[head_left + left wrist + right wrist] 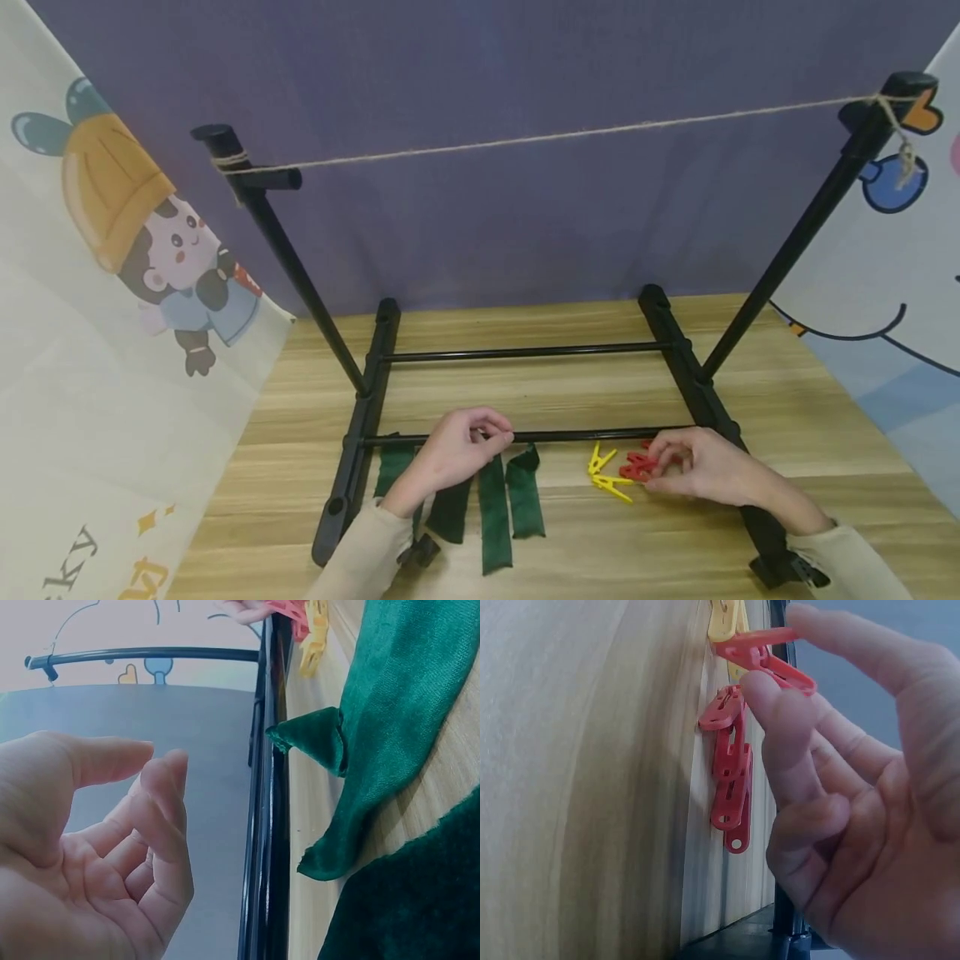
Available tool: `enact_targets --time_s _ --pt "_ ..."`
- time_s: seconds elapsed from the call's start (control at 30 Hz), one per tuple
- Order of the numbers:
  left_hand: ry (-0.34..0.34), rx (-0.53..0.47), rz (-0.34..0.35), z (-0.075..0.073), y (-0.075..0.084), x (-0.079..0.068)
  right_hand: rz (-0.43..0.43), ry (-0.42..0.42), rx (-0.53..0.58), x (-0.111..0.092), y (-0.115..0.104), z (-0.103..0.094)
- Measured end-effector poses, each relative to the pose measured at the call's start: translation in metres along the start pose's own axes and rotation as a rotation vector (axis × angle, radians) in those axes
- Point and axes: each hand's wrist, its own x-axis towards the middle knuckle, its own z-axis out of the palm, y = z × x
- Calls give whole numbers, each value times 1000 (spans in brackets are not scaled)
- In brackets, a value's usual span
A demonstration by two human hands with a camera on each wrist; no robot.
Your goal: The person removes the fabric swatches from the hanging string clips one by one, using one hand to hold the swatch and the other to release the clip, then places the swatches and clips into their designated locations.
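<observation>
My right hand (708,467) is low at the right and pinches a red clothespin (736,654) between thumb and finger. Other red clothespins (731,769) lie on the wood just below it, and yellow clothespins (613,482) are to their left. Over the front bar (577,435) of a black rack hovers my left hand (453,454), fingers loosely curled, thumb near the fingertips, nothing between them. Several green velvet strips (495,517) lie beneath and beside it; the hand and sleeve partly cover some in the head view.
Black posts (292,258) rise on both sides of the rack, with a twine line (525,142) tied between their tops. A second bar (525,353) crosses farther back. The wooden surface (600,558) ends at a dark blue panel (487,233), with printed cloths at either side.
</observation>
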Motion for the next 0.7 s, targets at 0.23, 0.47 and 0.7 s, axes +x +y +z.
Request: enact_targets --time_s 0.23,0.47,0.7 --pt "14 5 -2 1 -1 2 16 -50 -13 0 1 1" --pt "29 -12 -3 -1 -2 2 15 -64 -22 0 2 1" --pt "48 -54 -8 -6 -4 1 -35 19 -66 -2 -5 -7"
